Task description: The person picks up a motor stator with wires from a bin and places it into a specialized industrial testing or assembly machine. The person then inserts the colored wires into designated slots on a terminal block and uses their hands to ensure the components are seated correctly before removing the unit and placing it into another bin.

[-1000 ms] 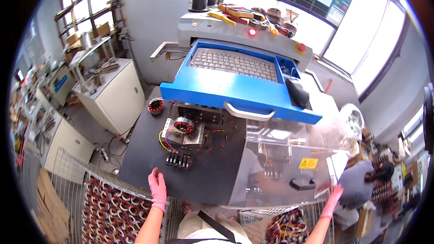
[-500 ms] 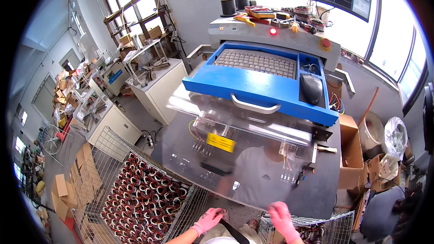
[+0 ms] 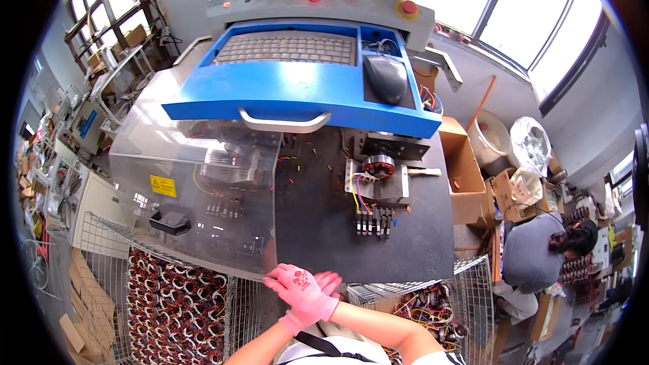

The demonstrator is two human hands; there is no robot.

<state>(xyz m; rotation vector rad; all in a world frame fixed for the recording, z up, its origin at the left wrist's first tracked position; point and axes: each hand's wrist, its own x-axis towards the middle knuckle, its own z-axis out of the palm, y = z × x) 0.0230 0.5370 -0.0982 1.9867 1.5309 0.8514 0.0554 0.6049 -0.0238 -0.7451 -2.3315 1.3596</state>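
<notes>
My hands, in pink gloves, cross at the front edge of the dark work table. On top, my right hand reaches leftward, its fingers at the lower right corner of a clear plastic cover; its grip is partly hidden. Beneath it, my left hand points to the right with fingers stretched, holding nothing visible. The cover lies over the table's left half. Right of its edge, a round motor stator with red windings sits at a metal fixture, its coloured wires running to black terminal clips.
A blue drawer with keyboard and black mouse overhangs the table. Wire baskets of stators stand below at left and right. Cardboard boxes line the right side, where another person sits bent over.
The clear cover has slid left with my right hand, exposing the right-hand stator and clips. My left hand now lies under the right. The view has turned to the right.
</notes>
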